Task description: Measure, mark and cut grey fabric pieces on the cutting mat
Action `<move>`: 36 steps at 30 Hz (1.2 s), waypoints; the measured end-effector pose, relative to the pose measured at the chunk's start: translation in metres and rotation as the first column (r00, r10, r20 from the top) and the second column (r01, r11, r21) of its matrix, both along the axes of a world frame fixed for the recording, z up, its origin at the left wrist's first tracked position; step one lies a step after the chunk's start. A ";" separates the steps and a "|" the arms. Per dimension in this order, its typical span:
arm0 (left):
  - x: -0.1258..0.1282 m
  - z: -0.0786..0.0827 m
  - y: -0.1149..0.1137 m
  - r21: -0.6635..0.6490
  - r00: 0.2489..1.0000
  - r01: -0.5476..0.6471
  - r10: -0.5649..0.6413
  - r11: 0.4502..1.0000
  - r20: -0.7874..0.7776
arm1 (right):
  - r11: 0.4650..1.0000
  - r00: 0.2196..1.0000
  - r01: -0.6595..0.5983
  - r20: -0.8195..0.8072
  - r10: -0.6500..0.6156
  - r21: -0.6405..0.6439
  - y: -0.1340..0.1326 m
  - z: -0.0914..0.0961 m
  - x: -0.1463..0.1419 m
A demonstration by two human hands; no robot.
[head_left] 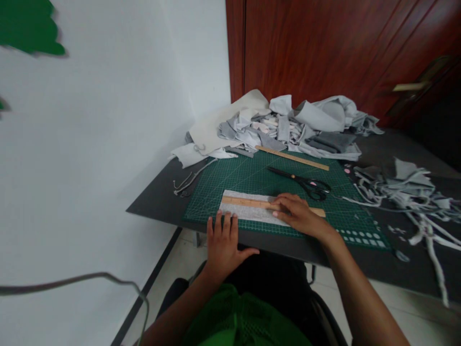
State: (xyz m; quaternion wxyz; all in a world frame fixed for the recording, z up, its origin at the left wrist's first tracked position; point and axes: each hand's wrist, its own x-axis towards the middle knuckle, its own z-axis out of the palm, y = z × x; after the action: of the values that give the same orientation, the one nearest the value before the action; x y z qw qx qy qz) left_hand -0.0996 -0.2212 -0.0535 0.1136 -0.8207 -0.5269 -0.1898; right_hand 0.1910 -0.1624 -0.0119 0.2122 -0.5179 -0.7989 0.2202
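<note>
1. The green gridded mat (252, 178) bears a flat grey fabric strip (248, 215) at 6 o'clock.
2. The right hand (298, 215), fingers flat, presses a wooden ruler (245, 202) onto it.
3. The left hand (224, 242) lies spread at 7 o'clock.

Your head camera looks forward and down, close over your right hand (300, 215) and left hand (223, 242); the wall (108, 144) stands left of them.

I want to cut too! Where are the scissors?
In the head view, the black scissors lie on the green cutting mat, toward its right, just beyond the right hand.
</note>
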 end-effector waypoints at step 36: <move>0.000 -0.001 -0.005 -0.012 1.000 -0.018 0.018 1.000 -0.022 | 0.998 0.997 0.063 0.046 -0.064 0.015 -0.002 0.005 -0.008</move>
State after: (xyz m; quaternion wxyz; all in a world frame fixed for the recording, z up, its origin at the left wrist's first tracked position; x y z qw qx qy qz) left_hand -0.1001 -0.2258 -0.0541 0.1162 -0.8185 -0.5341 -0.1766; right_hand 0.1831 -0.1648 -0.0073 0.2039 -0.5467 -0.7882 0.1958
